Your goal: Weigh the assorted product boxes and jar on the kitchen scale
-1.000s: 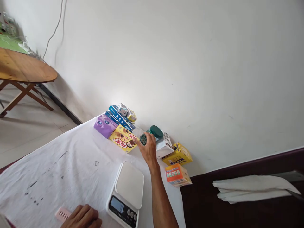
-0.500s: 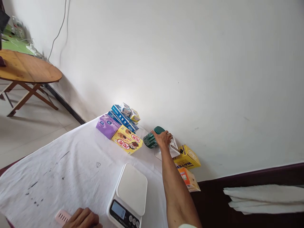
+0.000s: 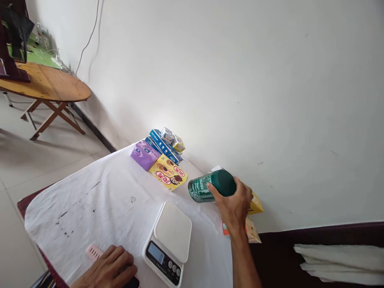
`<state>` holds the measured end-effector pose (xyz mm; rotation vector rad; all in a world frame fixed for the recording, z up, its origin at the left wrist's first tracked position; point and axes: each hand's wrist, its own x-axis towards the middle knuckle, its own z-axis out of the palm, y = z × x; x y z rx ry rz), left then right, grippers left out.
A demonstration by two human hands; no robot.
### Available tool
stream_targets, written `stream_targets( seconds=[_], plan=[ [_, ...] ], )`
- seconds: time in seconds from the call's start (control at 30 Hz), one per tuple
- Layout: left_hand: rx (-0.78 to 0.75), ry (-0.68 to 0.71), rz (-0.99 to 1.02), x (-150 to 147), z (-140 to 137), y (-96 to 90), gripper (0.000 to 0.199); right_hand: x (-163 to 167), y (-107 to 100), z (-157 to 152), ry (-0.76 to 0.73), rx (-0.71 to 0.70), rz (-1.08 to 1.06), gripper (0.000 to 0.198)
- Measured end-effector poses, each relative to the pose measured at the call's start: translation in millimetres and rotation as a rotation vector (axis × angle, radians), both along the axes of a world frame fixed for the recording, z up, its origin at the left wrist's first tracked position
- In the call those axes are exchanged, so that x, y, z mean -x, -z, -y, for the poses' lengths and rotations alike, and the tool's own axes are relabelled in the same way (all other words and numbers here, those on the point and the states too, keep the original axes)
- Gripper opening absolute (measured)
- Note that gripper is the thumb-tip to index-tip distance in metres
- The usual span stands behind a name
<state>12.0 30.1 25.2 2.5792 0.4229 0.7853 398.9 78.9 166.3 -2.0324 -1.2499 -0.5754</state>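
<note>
My right hand (image 3: 235, 204) is closed around the dark green lid end of a green printed canister (image 3: 200, 189), which is tilted on its side above the table. The canister is up beyond the right side of a white digital kitchen scale (image 3: 174, 226), whose display is lit and whose platform bears nothing. My left hand (image 3: 112, 266) rests on the cloth left of the scale, fingers loosely bent and slightly apart. It lies over a pink slotted strap (image 3: 94, 252); something dark shows under its fingertips, mostly hidden.
A purple box (image 3: 145, 155), a yellow snack box (image 3: 169, 173) and stacked blue boxes (image 3: 165, 146) stand by the wall. More boxes, including a yellow one (image 3: 256, 204) and an orange one (image 3: 253, 231), sit partly behind my right arm. A round wooden table (image 3: 57, 86) stands at far left.
My right hand has lifted the green canister off the table and brought it nearer and to the right, tilting it. My left hand stays by the strap. The view has shifted slightly.
</note>
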Motion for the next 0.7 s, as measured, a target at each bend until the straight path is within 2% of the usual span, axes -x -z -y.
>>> stream_targets(
  seconds=[0.13,0.27,0.4,0.47,0.7],
  plan=[
    [0.104,-0.023,0.07,1.5,7.9,3.2,0.025,49.0,-17.0,56.2,-0.161,0.013,-0.001,0.09],
    [0.137,-0.05,0.09,4.3,11.8,-2.3,0.024,87.0,-11.2,85.7,-0.266,0.089,-0.014,0.084],
    [0.118,-0.008,0.049,8.1,9.8,-11.6,0.024,103.6,4.6,93.8,-0.314,0.119,-0.004,0.086],
    [0.11,-0.032,0.055,7.3,11.3,-11.4,0.025,106.6,10.4,94.0,-0.324,0.123,-0.013,0.086],
    [0.11,-0.132,0.059,-4.6,24.7,9.4,0.032,104.2,11.4,96.6,-0.298,0.19,-0.064,0.095]
  ],
)
